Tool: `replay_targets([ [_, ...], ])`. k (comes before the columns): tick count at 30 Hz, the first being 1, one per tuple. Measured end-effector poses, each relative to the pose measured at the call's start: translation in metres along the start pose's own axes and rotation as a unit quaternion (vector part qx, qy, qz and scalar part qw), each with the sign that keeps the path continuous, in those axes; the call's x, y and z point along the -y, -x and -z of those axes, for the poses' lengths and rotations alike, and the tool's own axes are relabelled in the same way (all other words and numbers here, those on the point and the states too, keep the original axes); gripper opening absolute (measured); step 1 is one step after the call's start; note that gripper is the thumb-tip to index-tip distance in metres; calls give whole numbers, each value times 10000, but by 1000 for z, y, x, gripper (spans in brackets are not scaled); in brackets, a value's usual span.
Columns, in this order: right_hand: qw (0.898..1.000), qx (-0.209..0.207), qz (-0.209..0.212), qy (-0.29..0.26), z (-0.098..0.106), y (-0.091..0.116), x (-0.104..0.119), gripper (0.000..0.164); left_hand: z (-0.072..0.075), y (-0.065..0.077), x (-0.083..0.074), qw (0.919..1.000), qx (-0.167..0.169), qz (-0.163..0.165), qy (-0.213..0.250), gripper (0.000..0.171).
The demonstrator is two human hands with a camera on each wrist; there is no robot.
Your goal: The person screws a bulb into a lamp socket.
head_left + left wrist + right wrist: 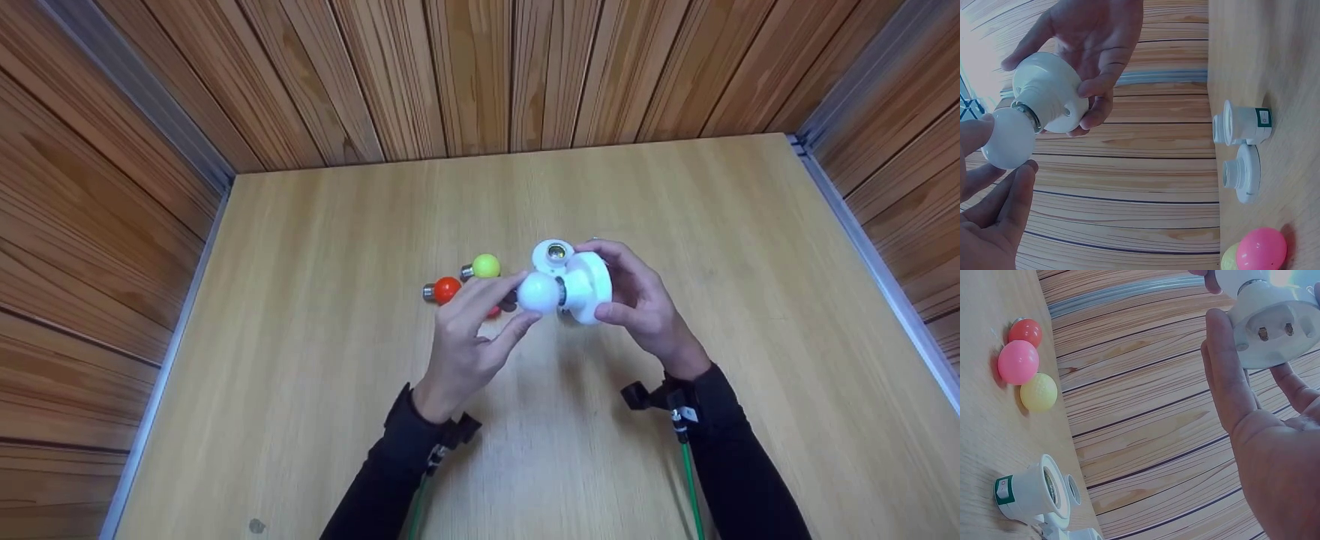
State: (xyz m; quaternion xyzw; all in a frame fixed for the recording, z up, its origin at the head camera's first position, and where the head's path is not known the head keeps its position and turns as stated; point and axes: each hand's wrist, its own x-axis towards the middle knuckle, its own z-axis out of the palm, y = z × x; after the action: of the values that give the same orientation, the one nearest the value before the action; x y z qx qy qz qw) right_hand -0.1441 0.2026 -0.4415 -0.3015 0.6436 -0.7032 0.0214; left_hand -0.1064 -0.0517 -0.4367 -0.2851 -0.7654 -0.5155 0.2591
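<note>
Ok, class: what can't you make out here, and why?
Left wrist view: the end of the white bulb, inside the held socket.
Head view: most of the pink bulb, behind the left hand.
Left wrist view: part of the yellow bulb, behind the pink one.
Right wrist view: part of the white bulb, past the top edge.
Left wrist view: the marking on the green label, too small.

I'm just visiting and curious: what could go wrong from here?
The white bulb, pinched by the left hand above the table, could slip and drop; metal shows between it and the white holder, so it may not be fully seated. The holder might turn in the right hand if the bulb is twisted. Nudged, the red bulb on the table could roll.
</note>
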Motion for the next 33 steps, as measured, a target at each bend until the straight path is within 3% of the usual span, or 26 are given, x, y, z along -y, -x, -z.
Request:
replay_targets([
  [16,9996,174,-116,212,2,-2,2,58,0,-2,0,9999,-121,-68,-10,46],
  [23,9992,291,-82,263,1,-2,0,67,0,-3,1,9996,-238,-119,40,45],
  [33,9918,480,-248,1156,-3,0,-2,74,1,-2,-2,9996,-224,73,141,41],
])
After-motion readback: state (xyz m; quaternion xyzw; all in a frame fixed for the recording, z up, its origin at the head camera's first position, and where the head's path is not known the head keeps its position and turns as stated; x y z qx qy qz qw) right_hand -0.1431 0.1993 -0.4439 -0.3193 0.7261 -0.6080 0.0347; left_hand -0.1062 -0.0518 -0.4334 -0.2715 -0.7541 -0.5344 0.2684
